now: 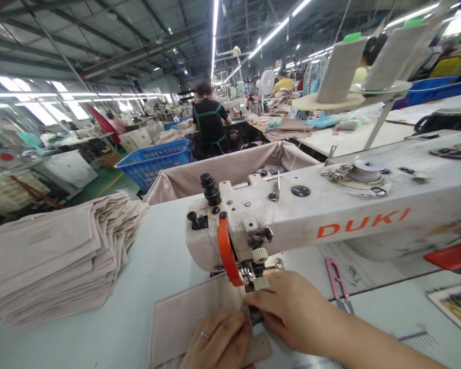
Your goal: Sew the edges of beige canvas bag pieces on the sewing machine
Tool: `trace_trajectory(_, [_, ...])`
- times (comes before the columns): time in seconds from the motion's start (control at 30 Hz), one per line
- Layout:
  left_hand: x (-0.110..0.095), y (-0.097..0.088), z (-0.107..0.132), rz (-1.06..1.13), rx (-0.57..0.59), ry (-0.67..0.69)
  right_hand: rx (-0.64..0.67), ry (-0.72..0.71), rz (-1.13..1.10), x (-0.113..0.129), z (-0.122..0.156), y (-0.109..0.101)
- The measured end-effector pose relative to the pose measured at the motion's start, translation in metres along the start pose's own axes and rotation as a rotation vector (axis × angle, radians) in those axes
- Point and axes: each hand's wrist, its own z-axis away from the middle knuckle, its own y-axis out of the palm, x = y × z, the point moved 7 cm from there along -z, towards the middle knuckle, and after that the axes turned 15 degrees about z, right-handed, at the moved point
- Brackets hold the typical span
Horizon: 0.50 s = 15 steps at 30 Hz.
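A beige fabric piece (188, 312) lies flat on the sewing machine (292, 220) bed, its right edge under the needle area beside the orange guard (227, 248). Bent fingers of my left hand (218, 341), with a ring on one, grip the near part of this fabric. Close to the presser foot, my right hand (292, 310) pinches the fabric's right edge between closed fingers. A small beige flap (260, 348) sticks out below, between my hands. The fingertips of my left hand are partly hidden.
A tall stack of beige sewn pieces (57, 256) stands at the left. Pink thread snips (338, 284) lie right of my hand. Behind the machine are a cloth-lined bin (230, 169) and a blue basket (157, 164). Thread cones (340, 72) stand at upper right; a person (209, 123) sits ahead.
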Motion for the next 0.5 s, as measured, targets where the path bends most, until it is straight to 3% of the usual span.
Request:
trace_trajectory(0.13, [-0.002,-0.001,-0.006,0.015,-0.039,0.021,0.019,-0.034,0.004,0.007,-0.002,0.005])
trace_trajectory(0.27, [-0.001,-0.016,-0.020,0.106,-0.083,0.043,0.043,-0.025,0.014,0.009,-0.006,0.007])
trace_trajectory(0.5, [0.016,-0.028,-0.039,0.303,-0.101,-0.104,0.048,0.088,0.007,0.002,-0.008,0.010])
